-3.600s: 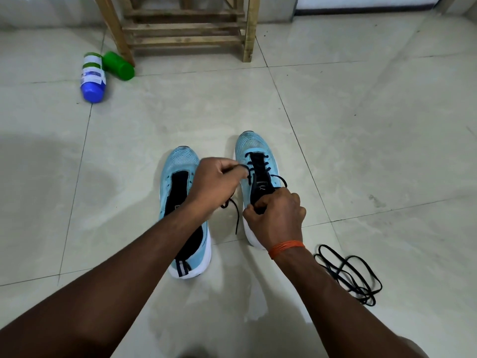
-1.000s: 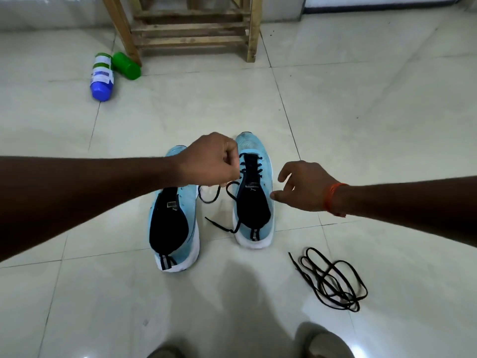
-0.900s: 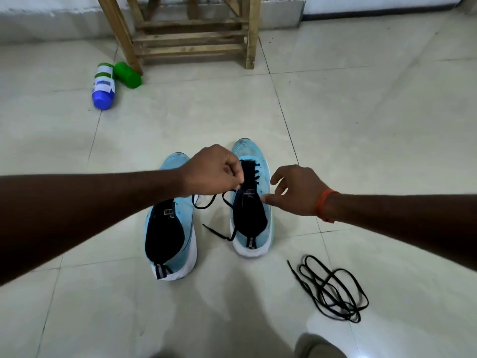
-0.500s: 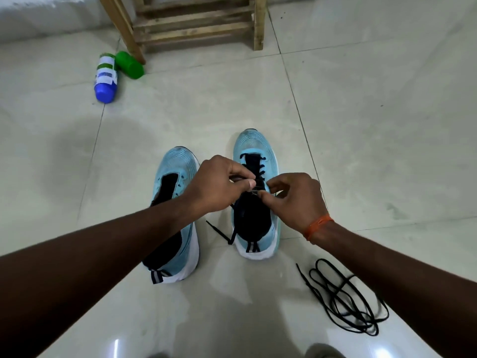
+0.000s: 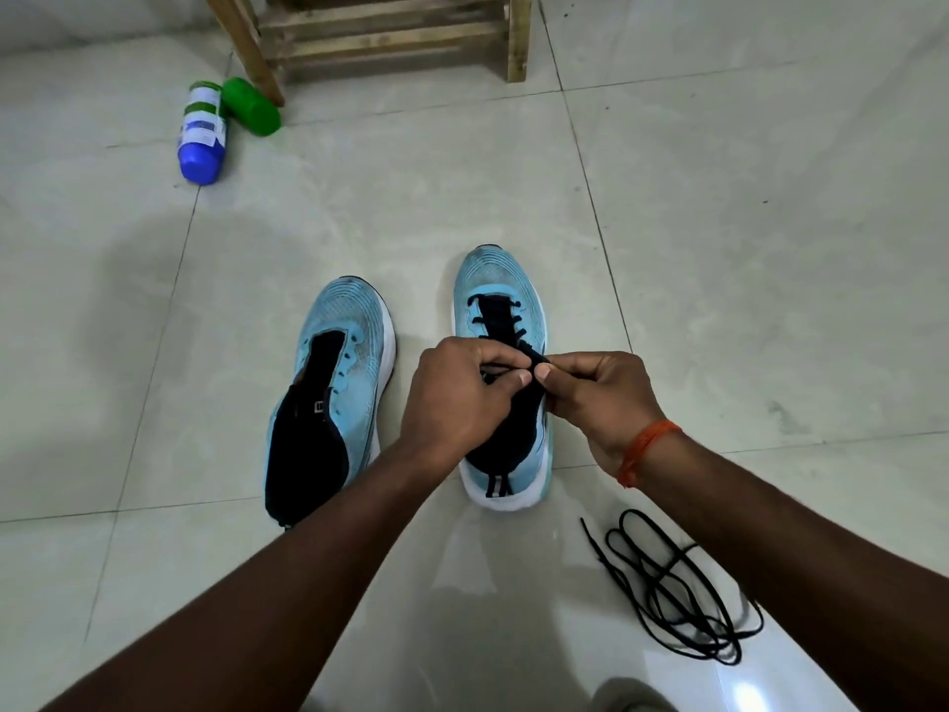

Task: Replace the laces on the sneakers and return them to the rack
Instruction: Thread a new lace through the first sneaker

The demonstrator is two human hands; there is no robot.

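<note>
From the head view, both sneakers stand toes-away on the tiled floor (image 5: 744, 249), heels toward the person, likely so the eyelets face up for threading. Above the laced sneaker (image 5: 500, 280), the left hand (image 5: 462, 398) and right hand (image 5: 595, 398) meet, fingers curled and thumbs pressed, pinching its black lace (image 5: 519, 333) near the top eyelets, apparently to tighten or tie it. The unlaced sneaker (image 5: 354, 326) waits just beside; a loose lace (image 5: 678, 593) lies near the right forearm, within reach. The wooden rack (image 5: 390, 38) stands well beyond.
</note>
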